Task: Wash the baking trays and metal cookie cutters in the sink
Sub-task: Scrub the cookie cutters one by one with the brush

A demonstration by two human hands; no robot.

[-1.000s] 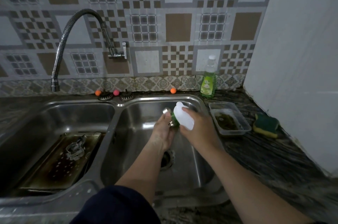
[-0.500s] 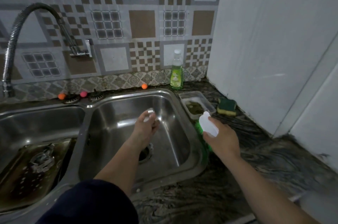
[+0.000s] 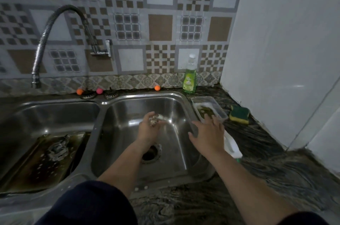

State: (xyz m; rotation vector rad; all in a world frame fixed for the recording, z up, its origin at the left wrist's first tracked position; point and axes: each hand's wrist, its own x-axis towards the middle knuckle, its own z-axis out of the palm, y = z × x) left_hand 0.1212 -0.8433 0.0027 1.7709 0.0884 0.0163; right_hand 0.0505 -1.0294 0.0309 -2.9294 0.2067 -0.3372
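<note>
My left hand (image 3: pixel 148 129) is over the right sink basin (image 3: pixel 128 110), closed around a small metal cookie cutter (image 3: pixel 153 120). My right hand (image 3: pixel 207 133) hovers with fingers spread above the basin's right rim and holds nothing. A white bottle (image 3: pixel 232 146) lies on the counter just under and right of that hand. In the left basin (image 3: pixel 55 112) a dark, stained baking tray (image 3: pixel 36 166) lies flat with another metal cutter (image 3: pixel 57 148) on it.
A flexible faucet (image 3: pixel 39 55) hangs over the left basin. A green dish soap bottle (image 3: pixel 189 79), a clear plastic tub (image 3: pixel 208 110) and a green-yellow sponge (image 3: pixel 239 114) stand on the dark counter at the right. A white wall closes the right side.
My right hand carried the white bottle from the left hand over to the counter, let it go and opened. The left hand stayed over the right basin with the cutter.
</note>
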